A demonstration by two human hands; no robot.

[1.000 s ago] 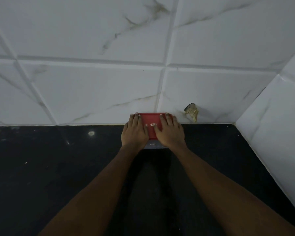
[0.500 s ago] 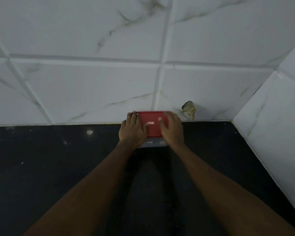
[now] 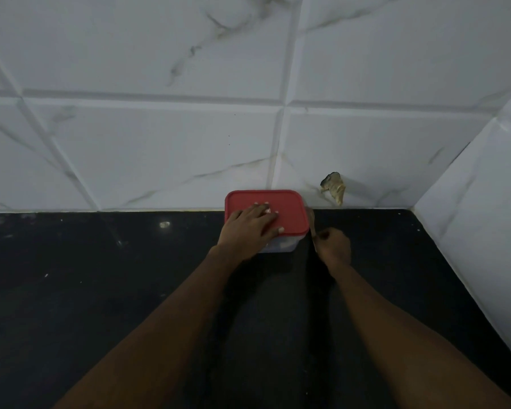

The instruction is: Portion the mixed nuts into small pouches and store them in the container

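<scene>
Now: container (image 3: 281,247) lidded, far back

Right hand (image 3: 334,246) curls just beside the container; grip, I cannot tell. Left hand (image 3: 248,228) flat, fingers straight, on its red lid (image 3: 289,206). Long axis runs left-right along the tiled wall (image 3: 160,143).

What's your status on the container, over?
Left hand flat on red lid. Right hand beside container, grip unclear. Container lidded, by tiled wall.

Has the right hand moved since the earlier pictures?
Yes. The right hand has left the red lid and is now to its right, over the black counter, below the chipped tile.
</scene>
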